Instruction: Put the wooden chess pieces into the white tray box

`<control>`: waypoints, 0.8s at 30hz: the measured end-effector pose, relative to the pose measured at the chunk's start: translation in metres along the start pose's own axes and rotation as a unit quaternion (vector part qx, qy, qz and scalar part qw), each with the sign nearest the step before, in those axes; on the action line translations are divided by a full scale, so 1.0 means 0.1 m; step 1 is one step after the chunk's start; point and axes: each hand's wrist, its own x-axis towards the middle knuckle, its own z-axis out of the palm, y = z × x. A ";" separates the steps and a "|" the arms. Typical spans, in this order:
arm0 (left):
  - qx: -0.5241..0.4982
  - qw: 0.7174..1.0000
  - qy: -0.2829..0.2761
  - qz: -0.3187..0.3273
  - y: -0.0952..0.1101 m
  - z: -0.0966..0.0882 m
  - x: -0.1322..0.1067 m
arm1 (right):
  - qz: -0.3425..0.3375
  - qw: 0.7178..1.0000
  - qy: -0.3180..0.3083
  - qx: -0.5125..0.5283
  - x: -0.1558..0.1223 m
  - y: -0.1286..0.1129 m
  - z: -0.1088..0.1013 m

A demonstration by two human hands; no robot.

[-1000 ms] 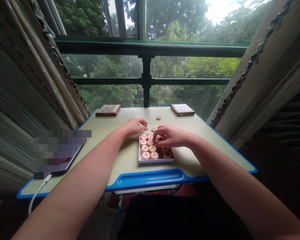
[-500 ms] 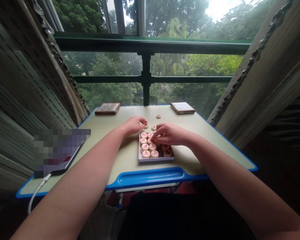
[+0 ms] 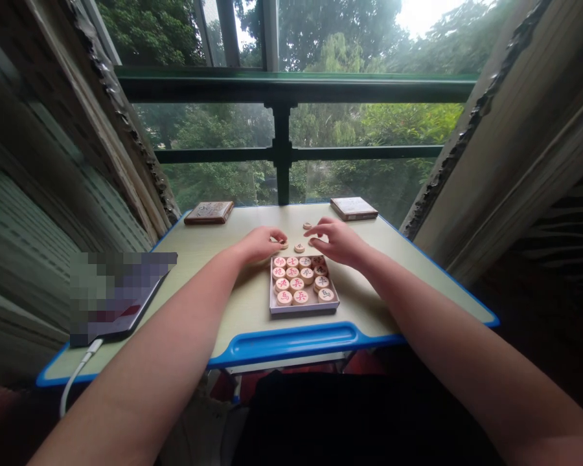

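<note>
A shallow white box [image 3: 304,311] of round wooden Chinese chess pieces lies on the table, red-marked ones on its left and dark-marked ones on its right. There is a gap between pieces near its lower right. Beyond the box's far left corner, my left hand [image 3: 262,244] has its fingers closed on a Chinese chess piece [image 3: 284,245] on the tabletop. My right hand [image 3: 341,241] hovers past the far right corner, thumb and fingers apart, over another piece [image 3: 312,243] that it partly covers. Two more loose pieces, one nearer [image 3: 299,248] and one farther [image 3: 307,226], lie between the hands.
Two flat brown boxes, left [image 3: 208,213] and right [image 3: 354,208], sit at the table's far corners. A tablet-like device [image 3: 140,304] with a white cable [image 3: 80,369] lies at the left edge. A blue tray groove [image 3: 294,342] runs along the front. Curtains flank the window.
My right hand has moved from over the box to the loose pieces beyond it, and its fingers have spread. A dark-marked piece shows where that hand was. My left hand stays put.
</note>
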 end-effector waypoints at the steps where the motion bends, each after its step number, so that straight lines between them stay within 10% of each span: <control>1: 0.003 1.000 -0.001 0.000 0.00 0.00 0.00 | 0.007 0.999 0.015 -0.031 0.03 0.08 0.05; 8: 0.003 1.000 0.012 0.007 -0.06 0.01 0.02 | -0.001 0.995 -0.071 -0.073 0.12 0.32 0.22; 24: -0.014 1.000 0.019 0.002 -0.07 0.02 0.02 | 0.125 0.988 -0.092 0.013 0.04 0.13 -0.12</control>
